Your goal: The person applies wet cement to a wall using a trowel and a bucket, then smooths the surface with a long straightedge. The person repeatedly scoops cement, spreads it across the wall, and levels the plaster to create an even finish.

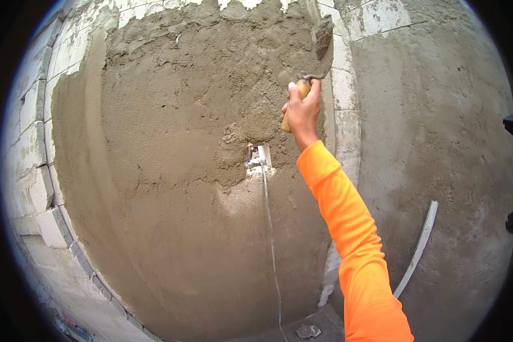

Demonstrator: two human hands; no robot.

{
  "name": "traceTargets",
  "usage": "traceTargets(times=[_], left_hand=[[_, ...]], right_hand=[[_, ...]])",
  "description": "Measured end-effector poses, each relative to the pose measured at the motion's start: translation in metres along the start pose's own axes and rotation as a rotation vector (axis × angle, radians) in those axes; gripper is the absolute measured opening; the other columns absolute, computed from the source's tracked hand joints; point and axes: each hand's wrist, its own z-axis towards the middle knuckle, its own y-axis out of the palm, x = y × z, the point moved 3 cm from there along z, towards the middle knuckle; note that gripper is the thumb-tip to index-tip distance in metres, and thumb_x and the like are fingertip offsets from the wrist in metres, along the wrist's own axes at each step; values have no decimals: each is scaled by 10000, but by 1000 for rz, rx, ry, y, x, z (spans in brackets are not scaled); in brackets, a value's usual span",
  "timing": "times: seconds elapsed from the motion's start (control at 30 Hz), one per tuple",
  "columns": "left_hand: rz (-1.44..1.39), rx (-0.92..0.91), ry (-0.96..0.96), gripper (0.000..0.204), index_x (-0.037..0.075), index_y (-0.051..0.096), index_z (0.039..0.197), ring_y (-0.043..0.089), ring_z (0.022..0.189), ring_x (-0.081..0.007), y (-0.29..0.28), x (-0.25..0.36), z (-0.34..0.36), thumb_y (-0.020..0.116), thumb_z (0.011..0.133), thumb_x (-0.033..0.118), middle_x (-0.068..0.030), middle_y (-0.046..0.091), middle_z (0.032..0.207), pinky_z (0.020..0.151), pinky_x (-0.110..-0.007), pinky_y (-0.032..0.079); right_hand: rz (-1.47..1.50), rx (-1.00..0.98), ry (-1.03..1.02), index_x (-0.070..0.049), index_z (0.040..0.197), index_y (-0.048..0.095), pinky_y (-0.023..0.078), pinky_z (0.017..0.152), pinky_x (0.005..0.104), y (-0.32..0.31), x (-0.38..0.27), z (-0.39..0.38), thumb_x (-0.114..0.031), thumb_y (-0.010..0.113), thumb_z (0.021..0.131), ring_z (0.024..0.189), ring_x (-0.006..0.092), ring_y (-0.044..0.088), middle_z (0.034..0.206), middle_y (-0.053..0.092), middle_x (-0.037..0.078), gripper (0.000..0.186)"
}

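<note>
While the bright orange long sleeve [347, 228] is extended upward from the lower edge, a wooden-handled trowel [324, 39] with a mortar-smeared metal blade and a bent metal neck is grasped in the bare right hand [305, 117], its pale handle enclosed by the digits. The trowel is held high, right of centre, with its blade pointed upward in front of an upright strip of whitish blocks [343, 88]; whether the strip is touched by the blade cannot be told. To the left of that strip, a broad wall is covered with rough grey-brown mortar [171, 125], and below the hand a small rectangular white-edged recess [265, 154] is framed by it. From the recess a thin grey cable [272, 239] is hung down across the surface. At the right, a long pale narrow bar [419, 248] is seen, slanted before a smoother grey plastered wall [439, 125]. The left hand is not shown, so its grip cannot be told.
</note>
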Motion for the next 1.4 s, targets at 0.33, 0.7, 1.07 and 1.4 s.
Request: traceTargets(times=[0.33,0.7,1.07,1.4], left_hand=[[24,173,15,236,100,573,750,496,695,-174,-57,-20,5,801,729,44,-20,549,758,646,-340,477],[-24,-55,36,345,-58,708,1063,572,722,-102,-79,-29,-3,638,738,30,7,668,871,670,-261,471],[-20,-416,5,102,-11,586,752,489,755,-53,-40,11,-4,670,717,-57,-37,717,1142,711,-230,423],[-32,-673,49,146,-82,667,833,611,1045,-121,15,18,-9,709,700,-37,-144,699,1333,950,-294,469]], right_hand=[[-687,-355,8,-76,1310,452,560,810,547,91,23,56,-254,537,1008,923,442,720,993,712,242,360],[-51,-2423,281,-50,1271,631,548,894,522,-57,-43,-608,-308,562,959,1062,414,698,1145,720,219,410],[-7,-2487,930,-27,1196,704,582,799,480,-126,-85,-690,-246,583,959,920,376,748,975,759,201,344],[-392,-2472,185,-49,1251,683,565,866,501,-163,-50,-648,-352,544,971,984,390,713,1053,746,196,434]])
